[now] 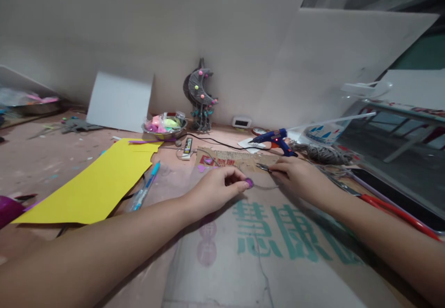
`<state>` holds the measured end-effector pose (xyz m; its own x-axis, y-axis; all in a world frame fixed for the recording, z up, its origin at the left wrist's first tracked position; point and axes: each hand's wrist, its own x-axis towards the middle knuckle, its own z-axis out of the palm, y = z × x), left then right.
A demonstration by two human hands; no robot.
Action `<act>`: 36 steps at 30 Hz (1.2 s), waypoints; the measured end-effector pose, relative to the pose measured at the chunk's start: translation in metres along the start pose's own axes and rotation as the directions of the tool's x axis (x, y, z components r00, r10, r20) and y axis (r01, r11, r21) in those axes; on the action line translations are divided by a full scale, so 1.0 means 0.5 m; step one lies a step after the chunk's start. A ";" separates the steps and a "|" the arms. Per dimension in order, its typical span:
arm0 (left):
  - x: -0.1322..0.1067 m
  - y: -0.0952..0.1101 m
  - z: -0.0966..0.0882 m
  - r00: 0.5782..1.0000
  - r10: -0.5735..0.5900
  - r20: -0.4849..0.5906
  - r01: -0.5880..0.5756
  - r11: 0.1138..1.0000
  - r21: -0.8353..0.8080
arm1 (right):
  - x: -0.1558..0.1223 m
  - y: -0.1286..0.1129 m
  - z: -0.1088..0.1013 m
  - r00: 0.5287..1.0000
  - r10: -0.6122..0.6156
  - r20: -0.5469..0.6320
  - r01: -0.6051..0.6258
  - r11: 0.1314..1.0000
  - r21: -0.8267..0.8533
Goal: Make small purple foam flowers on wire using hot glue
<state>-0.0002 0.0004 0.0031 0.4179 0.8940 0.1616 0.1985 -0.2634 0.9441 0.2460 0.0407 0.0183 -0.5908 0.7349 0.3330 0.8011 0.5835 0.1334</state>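
— Where was the purple bead (249, 182)?
— Twelve o'clock on the cardboard (278, 252), pinched in the left hand (215, 189). The right hand (299, 176) gripped a metal tool (263, 166) at the bead's one o'clock.
— Tricky?
— It looked tiny, light and slippery; best pinched by its edges.

Small purple piece (249, 182) sits just beside metal tweezers (263, 167).

A home craft corner: the surface (52, 159) carries yellow paper (100, 182), a glue gun (274, 139), twine (320, 154), red scissors (392, 208), a bowl of scraps (163, 127) and a moon ornament (200, 92) far by the wall.
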 end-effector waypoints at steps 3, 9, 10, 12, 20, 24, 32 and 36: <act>0.000 0.000 0.001 1.000 -0.001 0.002 0.001 1.000 -0.013 | 0.002 0.011 0.004 0.999 0.033 -0.043 -0.033 0.999 -0.006; 0.001 -0.004 0.003 1.000 -0.001 -0.004 0.001 1.000 -0.007 | 0.004 0.031 0.017 0.996 0.089 0.008 -0.088 0.994 -0.065; 0.001 -0.005 0.004 1.000 -0.004 -0.008 0.004 1.000 -0.001 | 0.004 0.032 0.016 0.993 0.114 -0.019 -0.116 0.991 -0.074; 0.001 -0.007 0.004 1.000 -0.009 -0.015 0.009 1.000 0.011 | 0.006 0.029 0.007 0.977 0.179 -0.117 -0.186 0.981 -0.050; 0.004 -0.015 0.001 0.998 0.053 -0.031 -0.053 0.998 0.031 | -0.009 -0.068 -0.039 0.905 0.279 -0.322 -0.157 0.921 0.357; 0.005 -0.015 0.000 0.997 0.067 -0.033 -0.067 0.998 0.017 | -0.033 -0.108 -0.029 0.974 0.128 -0.189 -0.056 0.937 0.345; 0.003 -0.008 0.001 0.999 0.043 -0.033 -0.042 0.999 0.020 | -0.036 -0.113 -0.027 0.995 0.066 -0.073 -0.045 0.967 0.252; 0.002 -0.006 0.002 0.999 0.048 -0.025 -0.047 0.998 0.031 | -0.035 -0.114 -0.022 0.995 0.061 -0.076 -0.041 0.971 0.236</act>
<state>0.0003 0.0019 0.0000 0.4048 0.8892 0.2134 0.2064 -0.3162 0.9260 0.2116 -0.0093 0.0149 -0.5321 0.7404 0.4107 0.7792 0.6180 -0.1044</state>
